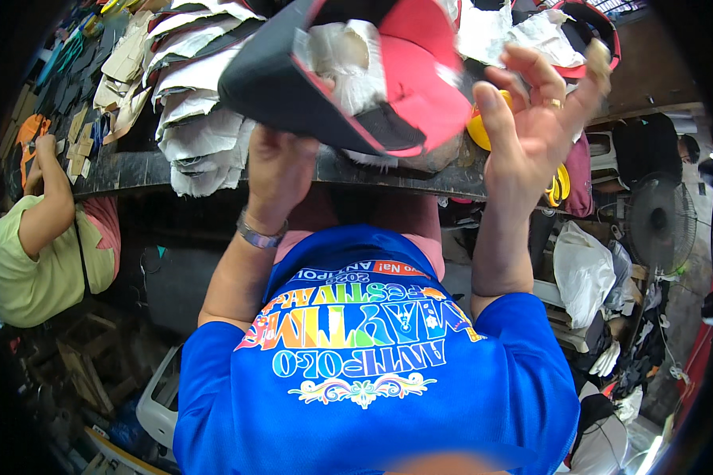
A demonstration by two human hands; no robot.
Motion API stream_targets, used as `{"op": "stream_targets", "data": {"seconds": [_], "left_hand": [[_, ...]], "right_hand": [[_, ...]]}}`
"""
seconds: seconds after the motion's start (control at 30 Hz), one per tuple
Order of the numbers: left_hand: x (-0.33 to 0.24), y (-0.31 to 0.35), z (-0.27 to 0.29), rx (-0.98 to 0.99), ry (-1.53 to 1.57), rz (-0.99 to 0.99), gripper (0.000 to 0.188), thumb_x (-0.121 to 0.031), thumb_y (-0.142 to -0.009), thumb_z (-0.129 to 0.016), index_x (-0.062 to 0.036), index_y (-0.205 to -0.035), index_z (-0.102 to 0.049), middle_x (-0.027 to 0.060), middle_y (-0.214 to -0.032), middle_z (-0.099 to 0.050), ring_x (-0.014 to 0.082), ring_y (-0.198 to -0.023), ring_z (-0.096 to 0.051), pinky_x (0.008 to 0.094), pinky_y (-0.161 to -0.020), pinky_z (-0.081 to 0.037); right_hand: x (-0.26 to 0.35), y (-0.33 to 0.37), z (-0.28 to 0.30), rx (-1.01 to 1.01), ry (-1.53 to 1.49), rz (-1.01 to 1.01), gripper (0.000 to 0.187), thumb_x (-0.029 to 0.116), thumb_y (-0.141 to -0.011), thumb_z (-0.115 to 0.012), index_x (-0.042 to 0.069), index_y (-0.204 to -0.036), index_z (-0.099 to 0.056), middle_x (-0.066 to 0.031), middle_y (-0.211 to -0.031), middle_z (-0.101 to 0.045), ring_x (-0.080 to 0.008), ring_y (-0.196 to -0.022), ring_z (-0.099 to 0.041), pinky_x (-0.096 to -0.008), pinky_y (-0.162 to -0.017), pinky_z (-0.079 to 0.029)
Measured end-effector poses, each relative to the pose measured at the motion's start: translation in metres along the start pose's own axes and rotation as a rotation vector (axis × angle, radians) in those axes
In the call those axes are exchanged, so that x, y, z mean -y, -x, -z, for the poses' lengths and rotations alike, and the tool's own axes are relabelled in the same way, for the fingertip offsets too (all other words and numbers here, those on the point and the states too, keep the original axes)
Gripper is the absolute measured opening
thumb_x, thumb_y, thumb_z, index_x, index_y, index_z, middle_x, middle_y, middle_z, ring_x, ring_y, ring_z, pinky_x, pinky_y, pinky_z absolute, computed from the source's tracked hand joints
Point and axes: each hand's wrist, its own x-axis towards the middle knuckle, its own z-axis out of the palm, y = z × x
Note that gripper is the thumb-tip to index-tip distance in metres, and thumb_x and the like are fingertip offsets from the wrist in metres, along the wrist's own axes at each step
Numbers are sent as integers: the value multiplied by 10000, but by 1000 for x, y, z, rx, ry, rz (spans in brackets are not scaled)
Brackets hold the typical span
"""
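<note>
My left hand (280,170), wearing a metal wristwatch, grips the lower edge of a curved sewn piece (293,99), black outside and pinkish red inside. White fluffy fabric shows inside it. It is held up above the worktable edge, slightly blurred; its exact kind I cannot make out. To its right, my right hand (535,119) is raised with fingers spread and slightly curled, holding nothing. A ring is on one finger. Behind that hand lies a similar red and black piece (590,36) with white fabric. Something yellow (477,131) is partly hidden by the same hand.
A tall stack of white-lined pieces (202,119) stands left on the dark worktable (127,176). Farther left, a co-worker in a light green shirt (24,257) handles something orange (30,131). A fan (661,222) and a white plastic bag (582,273) are at right.
</note>
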Motion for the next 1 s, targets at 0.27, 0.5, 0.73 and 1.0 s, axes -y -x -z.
{"op": "stream_targets", "data": {"seconds": [0.27, 0.5, 0.73, 1.0], "left_hand": [[18, -26, 12, -371, -432, 602, 527, -312, -1070, -588, -12, -1487, -473, 162, -1496, -491, 225, -1327, -534, 369, -1057, -468], [-4, -34, -29, 266, -1186, -225, 535, -183, -918, -760, -54, -1408, -588, 139, -1255, -645, 277, -1214, -621, 370, -1008, -493], [20, -55, -20, 406, -1770, 350, 697, -250, -850, -799, 50, -1405, -500, 312, -1310, -578, 446, -1221, -578, 465, -1047, -483], [56, -73, -6, 372, -2006, 436, 463, -313, -921, -689, -116, -1339, -661, 251, -989, -735, 417, -1004, -702, 477, -888, -541]], "right_hand": [[-78, 53, 1, 176, 219, -370, 890, -161, -871, -625, 70, -1640, -239, -100, -1539, -481, -107, -907, -607, -263, -891, -537], [-76, 102, -1, 31, 247, -432, 852, -107, -943, -575, 108, -1661, -171, -87, -1027, -679, -115, -875, -639, -267, -856, -523], [-84, 112, -6, -139, -51, -436, 861, -122, -950, -543, 118, -1666, -131, -123, -1266, -631, -124, -923, -616, -273, -884, -518], [-90, 114, -7, -17, 192, -387, 891, -125, -920, -536, 99, -1664, -100, -123, -1280, -507, -199, -1125, -569, -326, -1032, -446]]}}
